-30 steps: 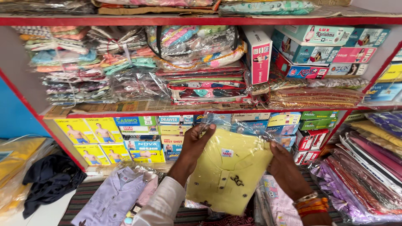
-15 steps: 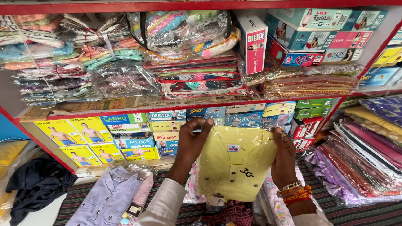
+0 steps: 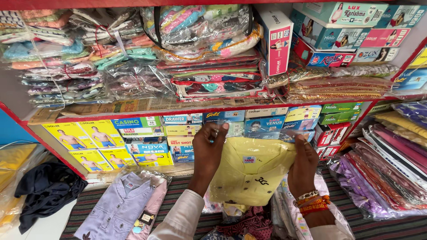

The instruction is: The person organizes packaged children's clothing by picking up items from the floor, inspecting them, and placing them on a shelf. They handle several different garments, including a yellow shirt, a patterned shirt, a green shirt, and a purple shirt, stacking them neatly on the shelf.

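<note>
Yellow shirt [image 3: 251,178] in clear bag, held upright at centre, in front of lower shelf [image 3: 133,171] of boxes; small label at collar, dark mark on chest. Gripped at upper left edge by left hand [image 3: 208,153], fingers curled shut on plastic, thumb side toward camera. Gripped at right edge by right hand [image 3: 304,166], fingers closed around bag, bangles [image 3: 311,202] on wrist. Pale sleeve [image 3: 178,220] below left wrist. Under shirt, more bagged clothes on striped cloth [image 3: 89,206]: lilac shirt [image 3: 118,206] lower left, dark red patterned piece [image 3: 251,224] just beneath. Dark garment [image 3: 46,191] far left, beside yellow bags [image 3: 13,164]. Purple and pink folded fabrics [image 3: 378,169] stacked at right. Upper shelf [image 3: 200,106] packed with bundled clothes in plastic and flat cartons, red shelf edges throughout
</note>
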